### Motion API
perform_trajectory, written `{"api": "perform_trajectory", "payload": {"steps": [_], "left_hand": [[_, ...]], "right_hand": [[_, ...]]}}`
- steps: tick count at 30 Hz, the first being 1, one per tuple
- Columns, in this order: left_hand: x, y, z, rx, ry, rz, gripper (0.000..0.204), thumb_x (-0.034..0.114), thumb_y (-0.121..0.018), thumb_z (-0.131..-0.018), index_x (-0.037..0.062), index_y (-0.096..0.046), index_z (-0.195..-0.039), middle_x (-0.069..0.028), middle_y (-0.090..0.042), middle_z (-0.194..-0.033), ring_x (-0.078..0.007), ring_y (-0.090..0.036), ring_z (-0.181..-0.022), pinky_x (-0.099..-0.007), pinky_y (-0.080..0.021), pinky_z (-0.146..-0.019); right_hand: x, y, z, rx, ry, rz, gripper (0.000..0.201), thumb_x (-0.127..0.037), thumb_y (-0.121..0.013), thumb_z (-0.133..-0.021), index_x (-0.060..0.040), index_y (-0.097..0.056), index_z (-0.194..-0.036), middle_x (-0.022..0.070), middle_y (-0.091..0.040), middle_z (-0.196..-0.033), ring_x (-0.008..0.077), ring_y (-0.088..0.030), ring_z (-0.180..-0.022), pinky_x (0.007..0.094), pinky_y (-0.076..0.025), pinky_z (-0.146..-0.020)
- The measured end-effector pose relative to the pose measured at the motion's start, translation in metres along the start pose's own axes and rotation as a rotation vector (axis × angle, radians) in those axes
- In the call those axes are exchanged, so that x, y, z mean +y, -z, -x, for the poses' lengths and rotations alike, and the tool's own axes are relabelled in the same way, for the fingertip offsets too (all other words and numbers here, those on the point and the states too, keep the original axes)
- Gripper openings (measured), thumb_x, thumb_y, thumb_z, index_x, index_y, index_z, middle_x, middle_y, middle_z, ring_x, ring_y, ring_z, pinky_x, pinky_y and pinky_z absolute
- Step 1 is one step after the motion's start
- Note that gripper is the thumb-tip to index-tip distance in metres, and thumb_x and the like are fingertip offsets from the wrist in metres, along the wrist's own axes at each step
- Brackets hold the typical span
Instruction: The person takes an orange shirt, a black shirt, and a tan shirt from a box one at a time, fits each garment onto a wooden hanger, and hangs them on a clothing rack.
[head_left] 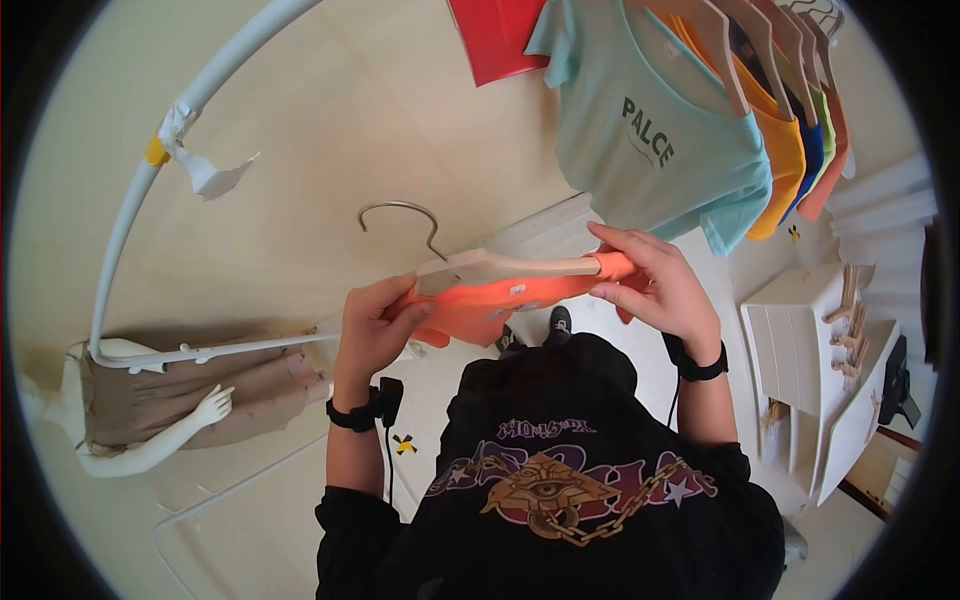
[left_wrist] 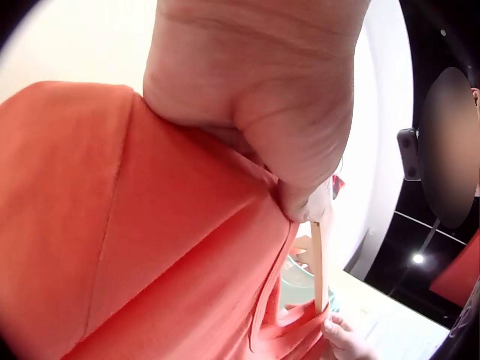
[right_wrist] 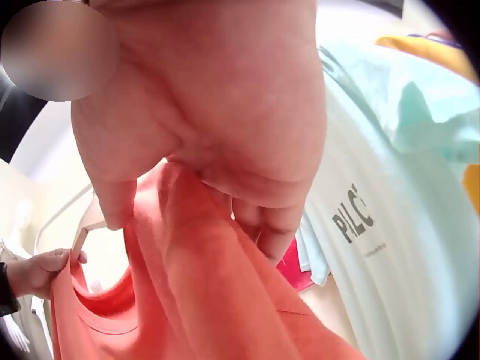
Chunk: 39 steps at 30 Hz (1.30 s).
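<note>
The left hand [head_left: 375,325] and right hand [head_left: 665,285] are pinching the orange shirt [head_left: 468,301], the hanger [head_left: 520,266] running lengthwise between them, its hook [head_left: 398,204] nearer the left.

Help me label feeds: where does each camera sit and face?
Head: on the head, facing forward and down at left hand, right hand and orange shirt; arms, torso, shoes show.
Left wrist: worn there, facing left hand and orange shirt, right hand beyond.
Right wrist: worn there, facing right hand and orange shirt, left hand beyond.
Shared by head and right wrist: mint shirt.
</note>
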<state>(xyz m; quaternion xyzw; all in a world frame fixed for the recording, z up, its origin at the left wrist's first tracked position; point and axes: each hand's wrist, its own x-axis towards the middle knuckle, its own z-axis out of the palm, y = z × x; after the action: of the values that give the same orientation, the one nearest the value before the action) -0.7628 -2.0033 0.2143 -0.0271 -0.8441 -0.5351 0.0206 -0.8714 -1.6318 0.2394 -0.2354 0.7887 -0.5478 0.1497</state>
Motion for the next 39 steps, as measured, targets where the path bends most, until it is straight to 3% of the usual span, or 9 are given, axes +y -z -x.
{"api": "perform_trajectory", "payload": {"steps": [4, 9, 15, 17, 27, 32, 35, 39], "left_hand": [[0.005, -0.01, -0.014, -0.045, -0.02, -0.051, 0.034, 0.004, -0.08, -0.094, -0.0027, -0.072, -0.126, -0.0095, -0.078, -0.098, -0.0108, -0.071, -0.085, -0.0294, -0.059, -0.08], [0.007, -0.012, -0.019, -0.078, 0.007, -0.101, 0.032, 0.008, -0.079, -0.096, -0.0011, -0.073, -0.126, -0.011, -0.079, -0.101, -0.0162, -0.073, -0.09, -0.0306, -0.058, -0.085], [-0.014, 0.0, -0.018, -0.099, 0.088, -0.128, 0.032, 0.01, -0.081, -0.095, 0.0011, -0.074, -0.125, -0.0128, -0.079, -0.106, -0.0218, -0.075, -0.092, -0.0322, -0.058, -0.088], [-0.018, 0.002, -0.023, -0.05, -0.023, -0.216, 0.031, 0.009, -0.081, -0.094, 0.0017, -0.075, -0.123, -0.0129, -0.078, -0.105, -0.0241, -0.075, -0.092, -0.0341, -0.058, -0.088], [0.008, -0.029, -0.076, -0.058, -0.158, -0.149, 0.024, 0.005, -0.072, -0.097, 0.0007, -0.072, -0.121, -0.016, -0.073, -0.106, -0.031, -0.072, -0.095, -0.0382, -0.057, -0.087], [0.029, -0.044, -0.124, -0.019, -0.356, -0.228, 0.019, 0.001, -0.066, -0.097, 0.0013, -0.066, -0.116, -0.0147, -0.067, -0.105, -0.0344, -0.063, -0.098, -0.0423, -0.052, -0.091], [0.044, -0.051, -0.151, 0.004, -0.481, -0.276, 0.02, 0.001, -0.067, -0.095, 0.0021, -0.065, -0.115, -0.0141, -0.066, -0.108, -0.035, -0.061, -0.105, -0.0435, -0.049, -0.096], [0.058, -0.065, -0.175, 0.015, -0.495, -0.236, 0.022, 0.001, -0.066, -0.094, 0.0026, -0.065, -0.116, -0.0139, -0.065, -0.11, -0.0354, -0.059, -0.11, -0.0441, -0.048, -0.1]], "right_hand": [[0.012, 0.004, -0.001, -0.115, 0.092, 0.182, 0.026, -0.015, -0.073, -0.098, 0.0009, -0.074, -0.119, 0.014, -0.069, -0.09, 0.0268, -0.07, -0.08, 0.0373, -0.055, -0.075], [0.023, 0.018, 0.006, 0.047, 0.253, 0.194, 0.018, -0.016, -0.07, -0.099, -0.0017, -0.073, -0.109, 0.0126, -0.065, -0.084, 0.0311, -0.064, -0.079, 0.0397, -0.051, -0.073], [0.026, 0.035, 0.017, 0.07, 0.208, 0.245, 0.019, -0.019, -0.072, -0.099, -0.0014, -0.073, -0.107, 0.0118, -0.066, -0.084, 0.031, -0.062, -0.079, 0.0396, -0.05, -0.077], [0.022, 0.035, 0.016, 0.093, 0.221, 0.241, 0.021, -0.022, -0.072, -0.1, -0.002, -0.073, -0.107, 0.0117, -0.066, -0.085, 0.0306, -0.062, -0.081, 0.0393, -0.05, -0.077], [0.02, 0.043, 0.034, 0.226, 0.193, 0.276, 0.02, -0.021, -0.072, -0.099, -0.0037, -0.074, -0.109, 0.0117, -0.068, -0.087, 0.0321, -0.063, -0.082, 0.0404, -0.052, -0.076], [0.017, 0.062, 0.058, 0.324, 0.152, 0.202, 0.044, -0.015, -0.082, -0.091, -0.004, -0.069, -0.132, 0.0136, -0.072, -0.101, 0.0324, -0.068, -0.091, 0.0387, -0.055, -0.085], [0.015, 0.076, 0.073, 0.408, 0.13, 0.157, 0.038, -0.012, -0.08, -0.093, -0.0012, -0.07, -0.128, 0.0132, -0.074, -0.103, 0.0287, -0.07, -0.088, 0.0364, -0.056, -0.083], [0.03, 0.089, 0.085, 0.566, 0.151, 0.157, 0.029, -0.01, -0.078, -0.095, 0.0003, -0.072, -0.122, 0.0123, -0.075, -0.098, 0.0235, -0.069, -0.082, 0.0327, -0.055, -0.078]]}}
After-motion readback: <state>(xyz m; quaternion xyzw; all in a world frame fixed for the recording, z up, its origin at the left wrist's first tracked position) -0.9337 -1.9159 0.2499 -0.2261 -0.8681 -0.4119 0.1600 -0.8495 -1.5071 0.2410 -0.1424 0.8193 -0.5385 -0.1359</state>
